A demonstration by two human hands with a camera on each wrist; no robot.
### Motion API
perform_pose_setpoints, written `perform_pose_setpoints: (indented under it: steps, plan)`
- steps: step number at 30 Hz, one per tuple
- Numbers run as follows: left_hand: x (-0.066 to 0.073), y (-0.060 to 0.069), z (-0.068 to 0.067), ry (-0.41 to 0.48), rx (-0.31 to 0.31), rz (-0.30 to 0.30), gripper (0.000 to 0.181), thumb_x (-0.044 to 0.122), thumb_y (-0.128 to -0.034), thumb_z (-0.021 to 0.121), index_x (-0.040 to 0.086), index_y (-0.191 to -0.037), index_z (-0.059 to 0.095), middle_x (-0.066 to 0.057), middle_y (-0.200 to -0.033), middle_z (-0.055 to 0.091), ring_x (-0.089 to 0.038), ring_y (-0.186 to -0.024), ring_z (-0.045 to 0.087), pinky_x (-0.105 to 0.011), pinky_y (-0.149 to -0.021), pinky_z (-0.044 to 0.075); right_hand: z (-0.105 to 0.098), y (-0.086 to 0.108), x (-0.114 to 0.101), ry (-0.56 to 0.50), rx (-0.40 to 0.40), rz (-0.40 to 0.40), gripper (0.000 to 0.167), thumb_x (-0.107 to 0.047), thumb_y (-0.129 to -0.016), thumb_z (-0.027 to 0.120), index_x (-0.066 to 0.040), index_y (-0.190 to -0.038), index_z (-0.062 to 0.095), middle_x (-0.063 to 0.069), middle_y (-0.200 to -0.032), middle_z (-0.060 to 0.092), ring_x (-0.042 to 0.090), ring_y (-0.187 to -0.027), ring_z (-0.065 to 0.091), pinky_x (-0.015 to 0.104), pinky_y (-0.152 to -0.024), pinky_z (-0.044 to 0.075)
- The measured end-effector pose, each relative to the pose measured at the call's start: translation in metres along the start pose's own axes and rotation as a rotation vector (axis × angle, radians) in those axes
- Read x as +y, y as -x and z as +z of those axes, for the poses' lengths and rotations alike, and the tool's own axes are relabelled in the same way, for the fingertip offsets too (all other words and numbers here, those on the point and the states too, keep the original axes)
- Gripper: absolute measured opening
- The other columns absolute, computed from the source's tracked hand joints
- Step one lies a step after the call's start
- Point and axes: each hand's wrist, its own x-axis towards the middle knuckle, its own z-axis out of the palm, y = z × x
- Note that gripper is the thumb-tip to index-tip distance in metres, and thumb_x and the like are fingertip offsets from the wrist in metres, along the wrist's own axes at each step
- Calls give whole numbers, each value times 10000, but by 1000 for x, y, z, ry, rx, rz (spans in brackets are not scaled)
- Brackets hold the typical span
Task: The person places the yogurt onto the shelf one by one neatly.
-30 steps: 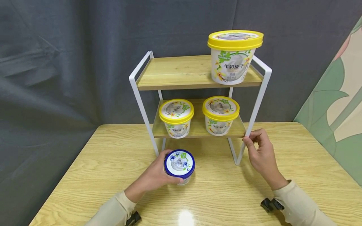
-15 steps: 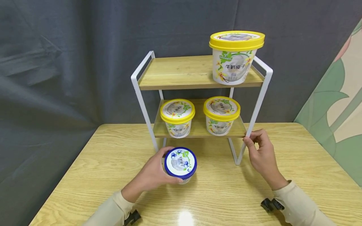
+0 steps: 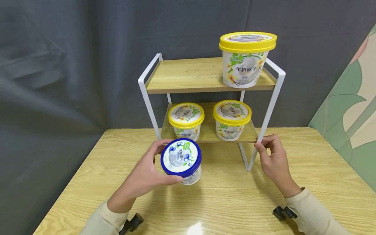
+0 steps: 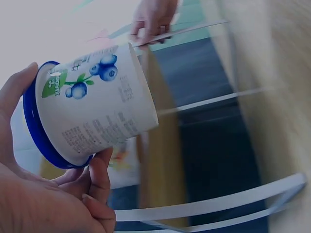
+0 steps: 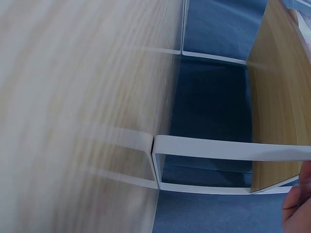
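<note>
My left hand [image 3: 144,173] grips a white tub with a dark blue lid [image 3: 181,157] and blueberry print, thumb and fingers around its lid end. The tub is tilted and held off the table, in front of the rack's lower shelf; in the left wrist view its printed side [image 4: 99,94] shows. At the right, my right hand [image 3: 274,160] pinches the white metal leg of the two-tier rack [image 3: 268,112] near the lower shelf. Only part of that hand [image 5: 299,201] shows in the right wrist view.
Two yellow-lidded tubs, a left one [image 3: 186,120] and a right one [image 3: 232,120], stand on the lower shelf. A larger yellow-lidded tub [image 3: 246,67] stands on the top shelf's right end. A dark curtain [image 3: 73,65] hangs behind the wooden table [image 3: 229,202].
My left hand has lifted the blue-lidded tub up and tilted it; it now overlaps the front of the lower-left tub in view. The right hand has stayed on the rack leg.
</note>
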Motion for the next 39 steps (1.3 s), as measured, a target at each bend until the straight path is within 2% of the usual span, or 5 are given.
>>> perform_pose_setpoints:
  steps: [5, 10, 18, 25, 39]
  plan:
    - [22, 6, -12, 4, 84, 23, 905, 297, -698, 907, 303, -1459, 417, 54, -1417, 512, -191, -1301, 426, -428, -959, 371, -1, -1, 3, 17, 17, 2, 193, 239, -845, 587, 156, -1002, 512, -187, -911, 543, -41, -765, 520, 74, -714, 407]
    - [41, 8, -25, 62, 166, 130, 882, 194, -767, 853, 274, -1513, 389, 30, -1417, 496, -180, -1210, 405, -293, -861, 398, 1, 1, 4, 15, 18, -2, 186, 232, -845, 591, 154, -996, 515, -164, -895, 551, -43, -762, 510, 78, -713, 403]
    - [76, -1, -42, 260, 224, 248, 847, 68, -816, 792, 203, -1509, 325, -55, -1379, 535, -237, -1190, 475, -201, -934, 424, 3, 5, 2, 38, 8, 22, 200, 208, -844, 614, 108, -998, 535, -163, -893, 547, -30, -751, 514, 99, -693, 414]
    - [109, -12, -57, 258, 326, 309, 760, 73, -820, 792, 232, -1473, 435, -20, -1414, 509, -234, -1238, 468, -161, -956, 455, 0, 0, 0, 46, 20, 10, 192, 203, -852, 610, 112, -1006, 539, -154, -884, 543, -36, -762, 519, 86, -714, 411]
    - [124, -41, -60, 335, 445, 393, 757, 135, -802, 807, 215, -1468, 456, -45, -1388, 538, -215, -1182, 475, -274, -938, 406, 1, 0, 1, 42, 16, 10, 190, 206, -855, 602, 121, -1009, 533, -177, -895, 542, -45, -765, 528, 85, -718, 415]
